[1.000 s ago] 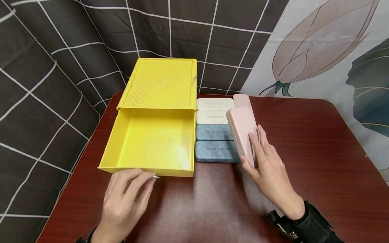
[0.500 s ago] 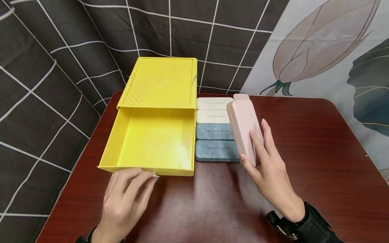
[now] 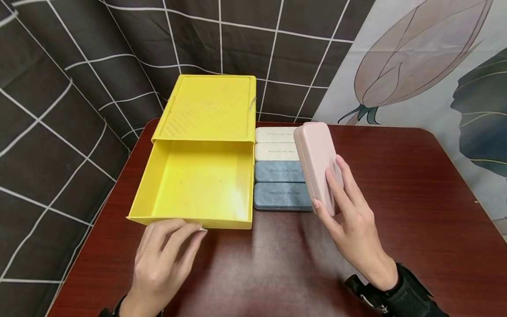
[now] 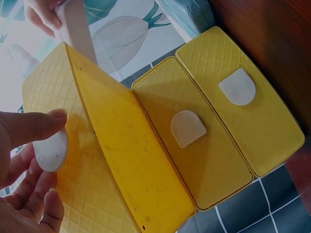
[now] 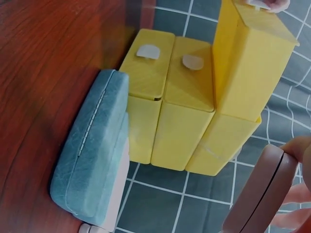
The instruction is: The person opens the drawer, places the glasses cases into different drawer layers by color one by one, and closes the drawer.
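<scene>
1. Nearest, left hand (image 3: 162, 259) rests at the front wall of the pulled-out yellow drawer (image 3: 198, 185), fingertips pinching its small white pull tab (image 4: 50, 150); the drawer is open and bare inside.
2. Right hand (image 3: 348, 220) grips the pink glasses case (image 3: 317, 165) by its near end, thumb on the left edge, fingers flat on top, holding it lifted and tilted just right of the row of cases.
3. Pink case looks rigid, smooth and light; likely slick, so hold it across the width near the middle rather than at the tip.
4. Beyond, two blue cases (image 3: 282, 185) and two cream cases (image 3: 277, 143) lie side by side on the red-brown table (image 3: 416, 198), touching the drawer's right wall.
5. Farthest, the yellow drawer cabinet (image 3: 210, 108) sits against the checked backdrop cloth (image 3: 99, 66).
</scene>
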The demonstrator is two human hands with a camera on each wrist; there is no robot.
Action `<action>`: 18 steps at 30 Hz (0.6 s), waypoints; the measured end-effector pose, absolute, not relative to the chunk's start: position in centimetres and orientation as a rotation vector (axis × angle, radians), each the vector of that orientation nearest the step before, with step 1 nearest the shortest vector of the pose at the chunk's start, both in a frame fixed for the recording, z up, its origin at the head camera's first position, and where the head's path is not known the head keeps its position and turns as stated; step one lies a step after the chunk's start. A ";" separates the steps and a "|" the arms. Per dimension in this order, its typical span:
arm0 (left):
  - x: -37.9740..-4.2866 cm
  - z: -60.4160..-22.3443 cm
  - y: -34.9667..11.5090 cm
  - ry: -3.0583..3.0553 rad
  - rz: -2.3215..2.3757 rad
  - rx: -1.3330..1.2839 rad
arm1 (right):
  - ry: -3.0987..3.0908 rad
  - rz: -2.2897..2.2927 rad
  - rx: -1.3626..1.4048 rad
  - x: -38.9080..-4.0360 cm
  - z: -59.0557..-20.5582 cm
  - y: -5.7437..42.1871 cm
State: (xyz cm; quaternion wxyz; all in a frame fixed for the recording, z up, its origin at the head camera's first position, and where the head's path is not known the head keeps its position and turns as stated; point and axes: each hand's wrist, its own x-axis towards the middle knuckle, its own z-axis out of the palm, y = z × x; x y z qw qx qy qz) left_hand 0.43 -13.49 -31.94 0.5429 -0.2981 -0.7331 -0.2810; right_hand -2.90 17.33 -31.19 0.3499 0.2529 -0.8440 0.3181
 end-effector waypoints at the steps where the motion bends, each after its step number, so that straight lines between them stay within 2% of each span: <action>1: 0.4 -31.9 -13.5 -1.740 -0.668 -0.708 | -2.174 0.828 0.662 -2.9 -31.1 17.2; 18: 0.4 -32.1 -13.5 -1.729 -0.683 -0.719 | -2.066 0.854 0.757 -3.2 -28.2 14.5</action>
